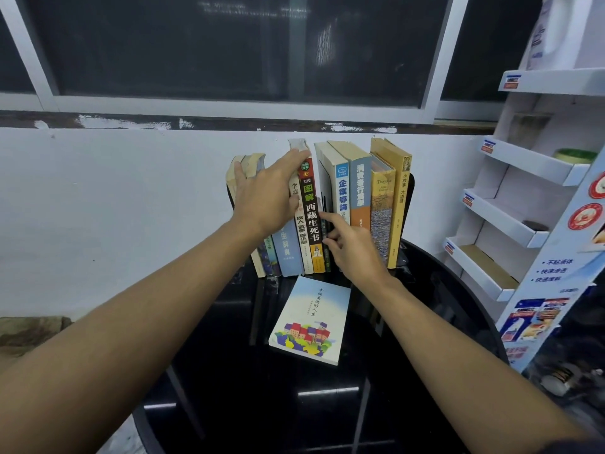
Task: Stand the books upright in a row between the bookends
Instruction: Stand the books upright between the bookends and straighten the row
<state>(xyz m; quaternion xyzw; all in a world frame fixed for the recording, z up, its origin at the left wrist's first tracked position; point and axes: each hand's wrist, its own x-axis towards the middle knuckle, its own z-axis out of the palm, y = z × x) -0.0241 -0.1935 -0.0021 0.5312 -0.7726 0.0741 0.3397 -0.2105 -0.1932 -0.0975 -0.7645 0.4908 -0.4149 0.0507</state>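
Touching book row | left hand | right hand | Troyka spine

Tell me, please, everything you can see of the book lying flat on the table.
The flat book is a thin paperback lying face up on the black table, in front of the upright row. Its cover is pale blue and white, with colourful houses and a vertical Chinese title. It sits slightly askew; only the table touches it.
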